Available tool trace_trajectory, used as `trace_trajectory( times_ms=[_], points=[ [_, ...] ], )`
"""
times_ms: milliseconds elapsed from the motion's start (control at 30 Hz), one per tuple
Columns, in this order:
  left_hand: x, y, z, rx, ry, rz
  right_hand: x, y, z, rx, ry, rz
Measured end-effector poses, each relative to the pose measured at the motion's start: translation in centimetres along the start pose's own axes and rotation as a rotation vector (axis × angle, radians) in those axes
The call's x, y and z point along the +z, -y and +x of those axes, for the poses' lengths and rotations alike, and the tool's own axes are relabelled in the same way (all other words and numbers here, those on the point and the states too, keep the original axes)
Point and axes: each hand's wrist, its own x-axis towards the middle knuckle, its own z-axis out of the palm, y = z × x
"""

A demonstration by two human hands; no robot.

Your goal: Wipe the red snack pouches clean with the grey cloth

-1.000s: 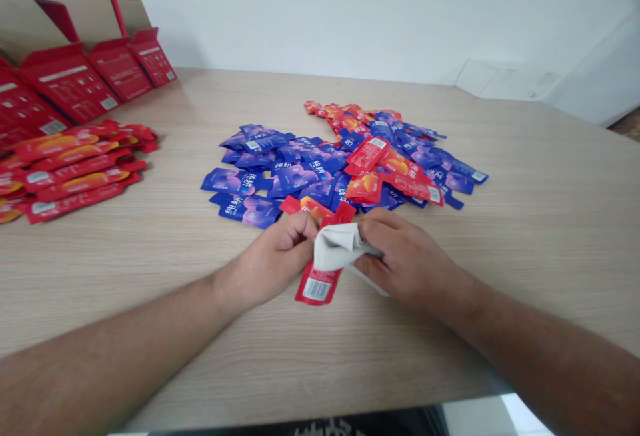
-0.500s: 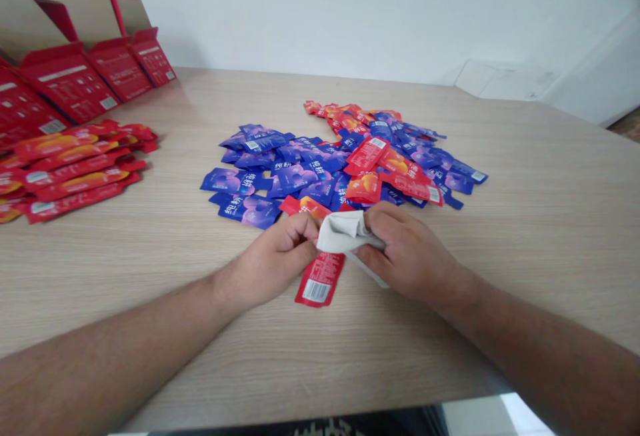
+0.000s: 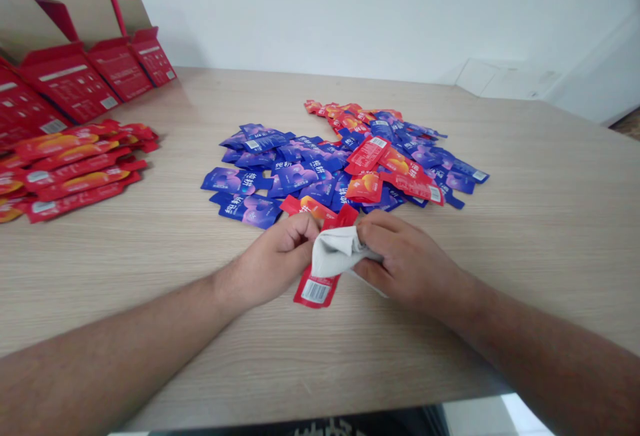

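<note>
Closed around a folded pale cloth [image 3: 336, 249], my right hand [image 3: 407, 256] keeps it over a red sachet [image 3: 316, 291]. That sachet lies at a slant, its barcode end towards me and its narrow end showing beyond the cloth. My left hand [image 3: 280, 256] is closed with its fingers curled at the sachet's left edge, and seems to pinch that edge, though the fingertips are partly hidden. Just beyond both hands spreads a loose pile of blue sachets [image 3: 300, 173] with red and orange sachets [image 3: 367, 156] among them.
Red cartons [image 3: 70, 83] with raised flaps stand in a row at the back left. Before them lies a stack of red sachets [image 3: 80, 169]. A white wall [image 3: 350, 16] borders the far side of the wooden table [image 3: 540, 236], and its front edge runs close to me.
My right hand has drawn the cloth a little down and left along the red sachet, uncovering its far end. My left hand has hardly moved.
</note>
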Motion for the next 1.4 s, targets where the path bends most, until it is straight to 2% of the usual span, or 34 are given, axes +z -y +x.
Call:
trace_trajectory(
  times_ms=[133, 333, 500, 667, 833, 1000, 1167, 1300, 1400],
  points=[
    [0.0, 0.1, -0.1, 0.008, 0.007, 0.03, -0.1, -0.2, 0.1, 0.101, -0.101, -0.094],
    [0.0, -0.1, -0.1, -0.011, -0.006, 0.018, 0.0, -0.2, 0.0, 0.0, 0.006, -0.01],
    [0.0, 0.1, -0.1, 0.028, 0.012, -0.009, -0.1, -0.7, 0.2, 0.11, -0.126, -0.112],
    [0.0, -0.1, -0.1, 0.015, 0.042, 0.017, -0.2, -0.4, 0.2, 0.035, -0.014, -0.037],
    [0.0, 0.2, -0.1, 0.061, 0.031, -0.023, -0.4, -0.9, 0.3, 0.107, -0.121, -0.12],
    [-0.1, 0.2, -0.1, 0.029, 0.059, 0.065, -0.3, -0.9, 0.3, 0.025, -0.033, -0.071],
    [-0.1, 0.1, -0.2, 0.02, 0.036, 0.058, -0.4, -1.1, 0.3, 0.084, -0.123, -0.125],
    [-0.2, 0.0, -0.1, 0.037, 0.069, 0.058, -0.4, -0.7, 0.3, 0.009, -0.013, -0.052],
    [-0.2, 0.0, 0.0, 0.05, 0.054, 0.042, -0.3, -0.8, 0.3, 0.041, -0.05, -0.07]
  ],
)
